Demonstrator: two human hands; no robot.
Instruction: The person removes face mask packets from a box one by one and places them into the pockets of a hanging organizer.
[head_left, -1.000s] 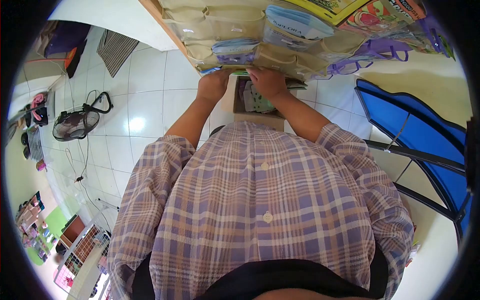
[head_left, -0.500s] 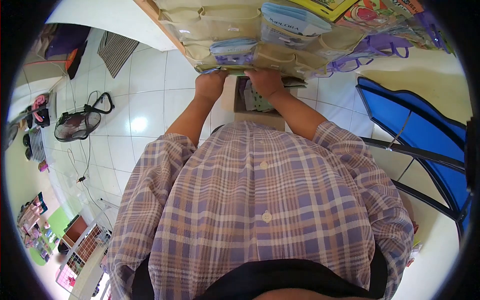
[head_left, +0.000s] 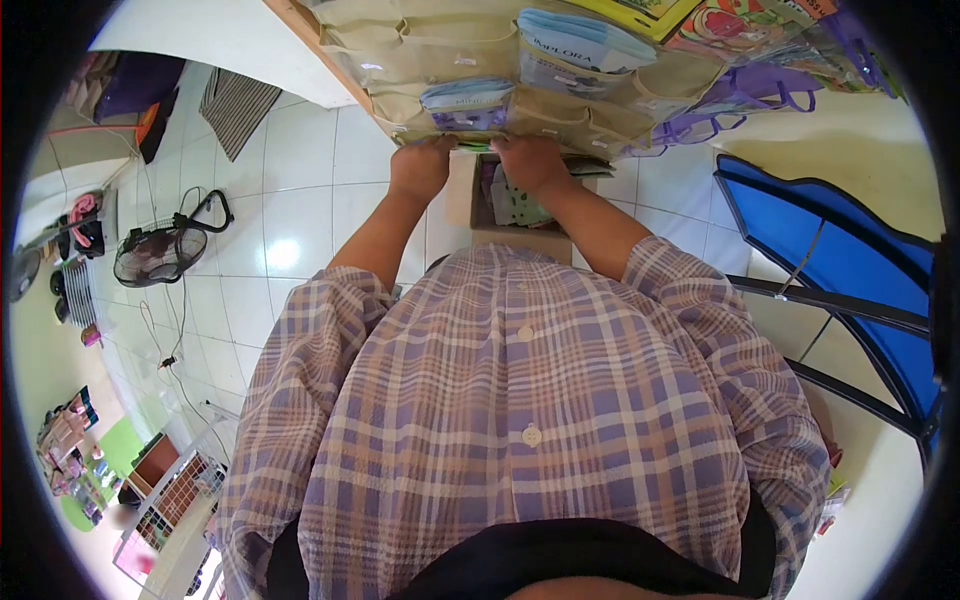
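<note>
A beige hanging organizer with clear pockets (head_left: 430,55) fills the top of the view. At its bottom edge my left hand (head_left: 422,166) is closed, fingertips turned away and partly hidden. My right hand (head_left: 532,163), also closed, is a short way to the right at the same height. Between them runs a thin green-edged item (head_left: 472,147), seen nearly edge-on, which both hands seem to pinch. Just above, a pocket holds a blue-and-purple packet (head_left: 467,103). Higher up is a pale blue packet marked IMPLORA (head_left: 580,45). An open cardboard box (head_left: 520,238) with green dotted packets lies below my right hand.
A black fan (head_left: 160,250) with trailing cords lies on the white tiled floor at left, near a striped mat (head_left: 235,110). On the right stands a blue panel with a black metal frame (head_left: 830,250). Purple-handled bags (head_left: 750,95) hang beside the organizer.
Both hands stay at the organizer's bottom edge, almost unmoved. A little more of the green edge shows between them. The view has shifted slightly.
</note>
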